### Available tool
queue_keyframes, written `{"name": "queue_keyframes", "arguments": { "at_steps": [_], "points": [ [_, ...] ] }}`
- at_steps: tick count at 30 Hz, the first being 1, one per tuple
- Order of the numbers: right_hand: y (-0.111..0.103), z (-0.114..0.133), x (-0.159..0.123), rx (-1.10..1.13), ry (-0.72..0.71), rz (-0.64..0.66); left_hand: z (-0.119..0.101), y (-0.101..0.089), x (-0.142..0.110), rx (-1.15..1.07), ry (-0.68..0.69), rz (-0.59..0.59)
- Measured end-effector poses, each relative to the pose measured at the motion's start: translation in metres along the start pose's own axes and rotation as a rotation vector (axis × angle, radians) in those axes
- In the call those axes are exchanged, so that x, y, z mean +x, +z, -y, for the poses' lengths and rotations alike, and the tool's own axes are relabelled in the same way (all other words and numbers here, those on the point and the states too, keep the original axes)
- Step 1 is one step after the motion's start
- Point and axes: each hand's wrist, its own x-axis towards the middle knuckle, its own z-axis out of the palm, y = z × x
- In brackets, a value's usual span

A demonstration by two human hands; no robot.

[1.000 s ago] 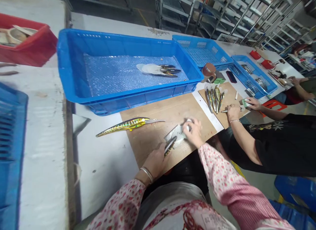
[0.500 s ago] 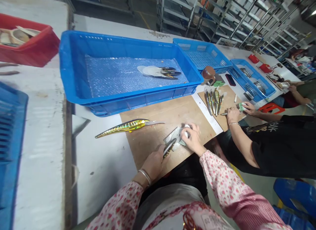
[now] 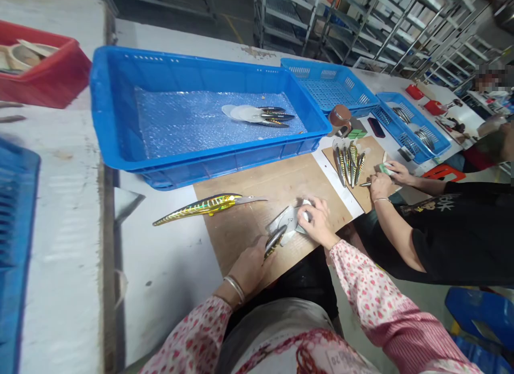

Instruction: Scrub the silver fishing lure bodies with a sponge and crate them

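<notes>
My left hand (image 3: 251, 261) is closed around a dark-and-gold fishing lure (image 3: 274, 242), whose clear bill (image 3: 289, 222) points away to the right over a greyish flat piece. My right hand (image 3: 318, 223) pinches a small white pad (image 3: 305, 210) at the edge of that bill; its exact kind is hard to make out. Both hands are over a sheet of brown cardboard (image 3: 249, 181) at the near table edge. Another gold, striped lure (image 3: 201, 208) lies to the left, partly on the cardboard, its bill toward the right.
Beyond the cardboard stands a blue tray (image 3: 225, 157) lined with bubble wrap, holding several lures (image 3: 277, 117). A red bin (image 3: 44, 87) is at left. On the right, a co-worker's hands (image 3: 381, 185) work beside several lures (image 3: 348, 162). A brown cup (image 3: 339, 117) stands behind.
My right hand has shifted slightly right and outward with the white pad, baring more of the bill. My left hand and its lure stay nearly still.
</notes>
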Motion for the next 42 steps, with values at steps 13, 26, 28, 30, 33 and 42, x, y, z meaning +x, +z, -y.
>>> {"name": "queue_keyframes", "arguments": {
  "at_steps": [13, 26, 28, 30, 33, 42],
  "points": [
    [-0.001, -0.011, 0.034, -0.017, 0.144, -0.044, -0.006, 0.0, -0.002, 0.037, -0.038, 0.001],
    [0.008, 0.012, 0.017, 0.006, 0.204, 0.013, -0.008, 0.003, -0.003, 0.047, -0.09, 0.034],
    [0.007, 0.015, 0.014, -0.022, 0.205, 0.01, -0.008, 0.004, -0.004, 0.042, -0.089, 0.032],
    [0.009, 0.021, 0.004, 0.009, 0.128, 0.033, -0.009, 0.004, -0.003, 0.038, -0.083, 0.035],
    [0.011, 0.022, -0.001, 0.079, 0.065, 0.069, -0.008, 0.004, -0.003, 0.037, -0.069, 0.039],
    [0.014, 0.029, -0.009, 0.082, 0.047, 0.02, -0.003, 0.007, -0.002, 0.025, -0.03, -0.016]
  ]
}}
